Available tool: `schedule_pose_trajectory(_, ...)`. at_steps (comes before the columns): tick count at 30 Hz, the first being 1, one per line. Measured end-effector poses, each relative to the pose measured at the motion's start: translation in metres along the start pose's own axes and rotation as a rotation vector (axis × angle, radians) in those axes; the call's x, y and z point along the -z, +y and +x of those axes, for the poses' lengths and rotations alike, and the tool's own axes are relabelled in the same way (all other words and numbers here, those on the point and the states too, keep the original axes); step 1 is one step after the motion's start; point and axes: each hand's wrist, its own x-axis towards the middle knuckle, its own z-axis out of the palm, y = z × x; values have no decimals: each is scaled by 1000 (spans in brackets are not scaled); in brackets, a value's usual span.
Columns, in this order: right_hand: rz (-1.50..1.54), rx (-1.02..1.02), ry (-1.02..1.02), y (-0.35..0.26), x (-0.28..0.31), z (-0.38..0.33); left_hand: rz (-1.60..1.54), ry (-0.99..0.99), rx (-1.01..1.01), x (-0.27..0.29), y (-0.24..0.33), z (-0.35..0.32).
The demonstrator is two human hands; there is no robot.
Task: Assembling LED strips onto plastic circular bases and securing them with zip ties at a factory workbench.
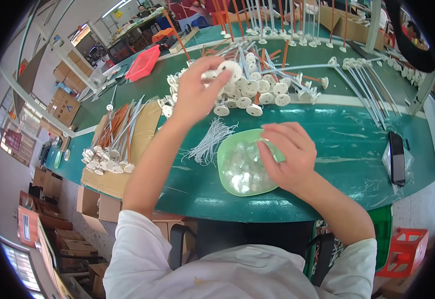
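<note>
- The left hand (195, 92) is raised over the far middle of the green table (357, 139), its fingers pinched round a white disc (230, 69) held at the fingertips.
- That disc seems to sit on the end of a thin rod; the rod itself is hard to follow among the parts behind it.
- The right hand (289, 154) rests at the right rim of the green bowl (227, 157), fingers curled down into it. Whether they grasp one of the small clear pieces (242, 172) inside I cannot tell.
- The bowl stands near the table's near edge, in front of the person, and looks well filled with those pieces.
- Just left of the bowl lies a loose bundle of white wires (208, 142), touching or nearly touching its rim.
- Beyond the left hand spreads a heap of disc-ended rods (257, 92), white and orange, jumbled together.
- On the left, a sheet of cardboard (142, 132) carries a tidier row of rods (110, 149), discs toward the near edge, all lying the same way.
- Judging by this, the sorted row on the cardboard is the finished share, and it is smaller than the far heap, so most of the work seems left.
- More rods (362, 82) lie fanned at the far right, and a dark phone (396, 157) in a clear bag lies at the right edge.
- A red tray (143, 62) sits far left.
</note>
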Motion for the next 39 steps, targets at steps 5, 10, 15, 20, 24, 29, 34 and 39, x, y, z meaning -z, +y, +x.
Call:
schedule_pose_trajectory(5,118,-164,59,-4,0,5,-136,-80,131,-24,34,-90)
schedule_pose_trajectory(10,134,-8,16,6,-4,-5,171,-184,-348,-27,17,-108)
schedule_pose_trajectory(15,124,97,-12,-1,-1,-2,49,22,-348,-29,9,-122)
schedule_pose_trajectory(20,106,157,-5,-5,-1,-1,161,36,-602,-29,7,-121)
schedule_pose_trajectory(24,98,113,-75,-10,0,0,192,12,-563,-28,10,-126)
schedule_pose_trajectory(29,83,94,-103,-7,-2,4,217,17,-418,-28,8,-128)
schedule_pose_trajectory(34,21,144,-155,-7,5,6,179,83,-421,-30,10,-126)
schedule_pose_trajectory(39,-4,150,-154,-15,2,4,144,104,-503,-32,5,-128)
